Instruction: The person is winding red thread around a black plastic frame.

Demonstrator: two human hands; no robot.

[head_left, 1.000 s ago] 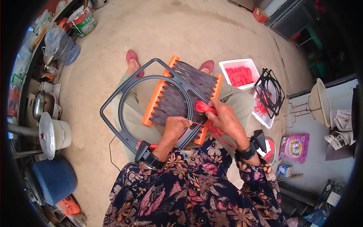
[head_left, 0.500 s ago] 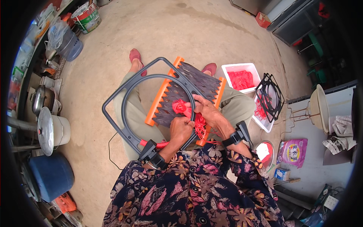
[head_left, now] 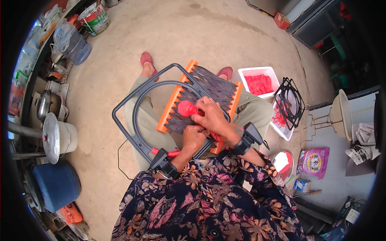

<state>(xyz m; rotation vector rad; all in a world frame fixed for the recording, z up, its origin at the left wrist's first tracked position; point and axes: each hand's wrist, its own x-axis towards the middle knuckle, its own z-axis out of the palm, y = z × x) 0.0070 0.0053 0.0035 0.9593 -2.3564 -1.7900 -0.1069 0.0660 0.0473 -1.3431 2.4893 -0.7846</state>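
A black plastic frame (head_left: pixel 136 141) with a round ring inside it lies across my lap, tilted, with red tape or tubing wrapped on its near bar. Within the ring area is a ball of red cord (head_left: pixel 186 108), its tail running down toward my hands. My right hand (head_left: pixel 213 118) is closed round the neck of that cord, slightly blurred. Just below it, my left hand (head_left: pixel 194 137) pinches the cord close to the ring's near right side; its fingertips are partly hidden. Under the frame rests a rack with orange toothed bars (head_left: pixel 177 96) and dark pointed strips (head_left: pixel 207 84) between them.
At right stand a white tub of red cord (head_left: pixel 243 72) and a second white tub (head_left: pixel 286 135) with black frames (head_left: pixel 290 104) on it. A round basin (head_left: pixel 290 170) sits by my right elbow. Pots and a blue bucket (head_left: pixel 56 186) line the left side.
My right hand has moved up and left and closed over the cord's neck. The loose red strands have been gathered into a tighter ball. My left hand stays nearly in place.
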